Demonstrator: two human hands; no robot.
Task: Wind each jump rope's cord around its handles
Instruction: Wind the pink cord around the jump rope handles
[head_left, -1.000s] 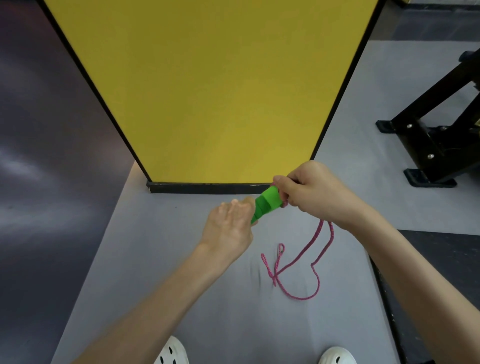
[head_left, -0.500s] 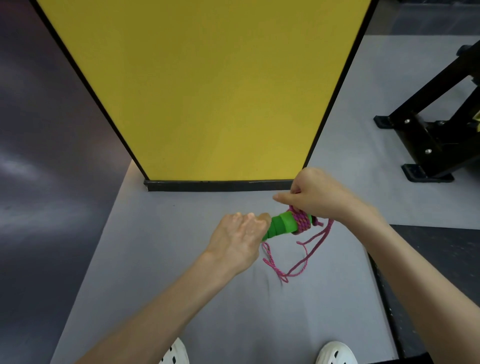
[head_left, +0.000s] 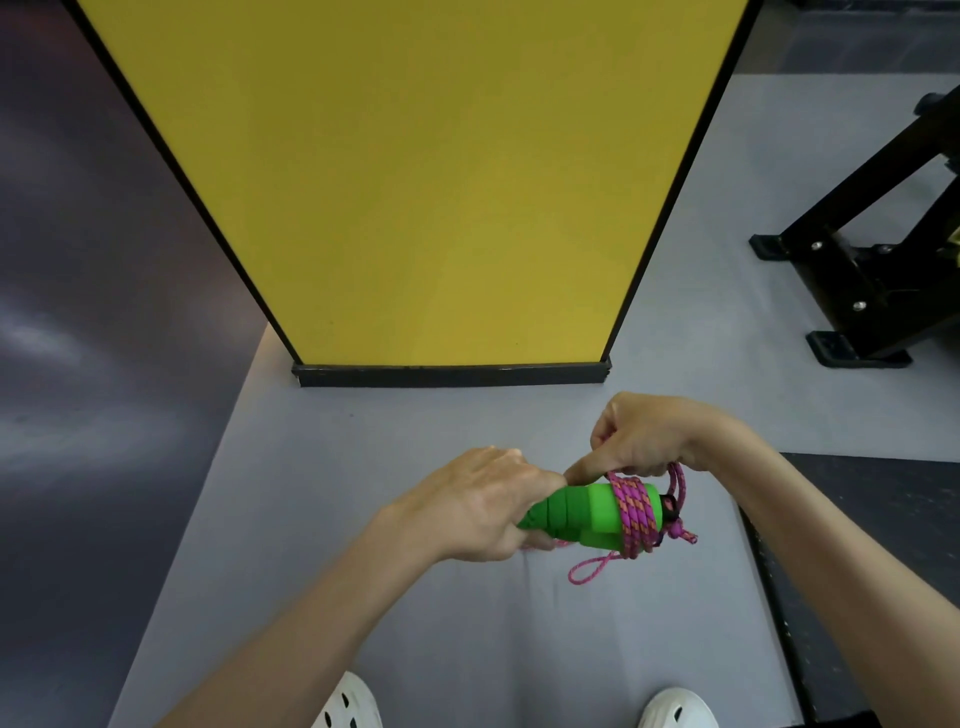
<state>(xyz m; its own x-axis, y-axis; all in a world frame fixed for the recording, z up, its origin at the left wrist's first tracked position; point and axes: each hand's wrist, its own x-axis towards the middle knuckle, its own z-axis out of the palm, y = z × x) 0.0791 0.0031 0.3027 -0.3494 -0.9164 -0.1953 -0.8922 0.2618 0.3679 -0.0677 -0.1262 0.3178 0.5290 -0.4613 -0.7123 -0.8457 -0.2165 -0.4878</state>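
Above a grey floor mat (head_left: 322, 519) before a yellow black-edged panel (head_left: 415, 182), the left hand (head_left: 478, 504) grips bright green plastic handles (head_left: 576, 514) whose right end is wound with pink-and-orange braided cord (head_left: 636, 512), a strand pinched by the right hand (head_left: 644, 441).

Bare forearms (head_left: 291, 623) and white clogs (head_left: 678, 711), the left one pierced with oval holes.

Yellow panel (head_left: 415, 182) close ahead; black frame (head_left: 857, 291) right.
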